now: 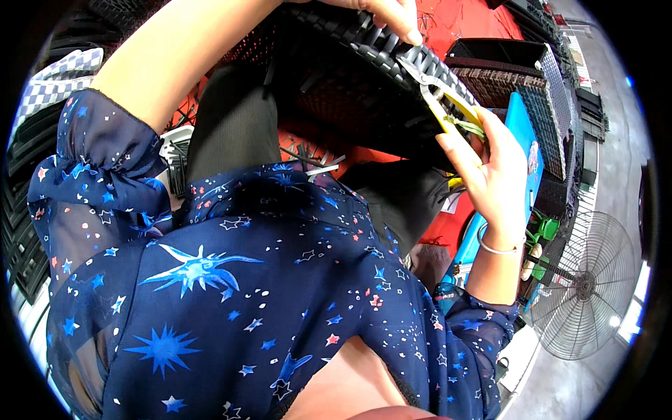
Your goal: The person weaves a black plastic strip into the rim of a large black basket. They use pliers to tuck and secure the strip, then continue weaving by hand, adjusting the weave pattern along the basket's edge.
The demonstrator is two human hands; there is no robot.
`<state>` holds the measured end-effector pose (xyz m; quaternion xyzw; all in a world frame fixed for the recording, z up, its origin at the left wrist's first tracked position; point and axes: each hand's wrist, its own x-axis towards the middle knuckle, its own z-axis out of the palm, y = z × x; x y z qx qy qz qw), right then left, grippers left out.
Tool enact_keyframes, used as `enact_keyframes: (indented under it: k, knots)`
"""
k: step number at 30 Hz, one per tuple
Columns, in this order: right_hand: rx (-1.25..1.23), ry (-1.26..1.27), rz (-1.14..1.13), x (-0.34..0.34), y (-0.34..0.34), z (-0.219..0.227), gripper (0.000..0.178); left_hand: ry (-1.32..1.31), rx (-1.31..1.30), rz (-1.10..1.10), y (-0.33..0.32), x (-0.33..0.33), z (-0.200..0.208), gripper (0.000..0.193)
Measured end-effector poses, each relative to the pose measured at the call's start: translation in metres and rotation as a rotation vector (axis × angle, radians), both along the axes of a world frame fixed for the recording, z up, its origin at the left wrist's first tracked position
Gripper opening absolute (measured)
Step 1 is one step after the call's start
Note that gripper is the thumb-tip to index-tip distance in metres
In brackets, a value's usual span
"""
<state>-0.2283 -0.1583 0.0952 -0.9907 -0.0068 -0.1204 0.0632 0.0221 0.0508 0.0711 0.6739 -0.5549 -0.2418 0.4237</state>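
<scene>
A black woven basket [371, 52] of flat plastic strips lies tilted across my lap, its dark hollow side toward me. At the top of the picture my left hand [385, 10] is closed on the basket's far woven edge, its thumb pointing down onto the strips. Part of that hand is cut off by the frame. My right hand [486, 157] grips yellow-handled snips [451, 101], which have a light green band around the handles. Their metal jaws touch or nearly touch the woven strips, just below my left thumb.
Red sheeting [465, 21] with scattered black scraps covers the floor. Another woven basket [500, 77] stands to the right, beside a blue panel [521, 133]. A round caged fan [584, 287] is at the far right. A checkered cloth [59, 77] lies over dark stacked items at left.
</scene>
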Motion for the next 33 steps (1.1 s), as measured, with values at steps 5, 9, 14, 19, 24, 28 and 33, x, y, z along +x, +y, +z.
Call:
enact_keyframes:
  k: [5,9,14,19,24,28,33]
  knots:
    - [-0.153,-0.022,0.096,0.005,0.003,0.015,0.060,-0.018,-0.021,-0.020,-0.002,0.002,-0.002,0.025]
    - [-0.383,-0.018,0.187,0.004,0.013,0.034,0.061,-0.013,-0.059,-0.057,-0.003,0.001,-0.004,0.022]
    - [-0.417,0.081,0.168,0.003,0.013,0.038,0.066,-0.004,-0.124,-0.111,0.001,0.000,-0.006,0.019]
    - [-0.352,0.054,0.175,-0.002,-0.003,0.013,0.069,-0.015,-0.141,-0.102,-0.001,-0.001,-0.009,0.019]
    - [-0.343,0.027,0.164,0.005,-0.005,0.006,0.073,-0.015,-0.147,-0.133,-0.003,0.002,-0.010,0.020]
    - [-0.372,0.014,0.222,0.017,-0.004,0.009,0.074,-0.028,-0.138,-0.115,0.010,0.002,-0.004,0.020]
    - [-0.402,0.036,0.191,0.019,-0.007,0.012,0.069,-0.039,-0.127,-0.114,0.000,0.003,-0.008,0.020]
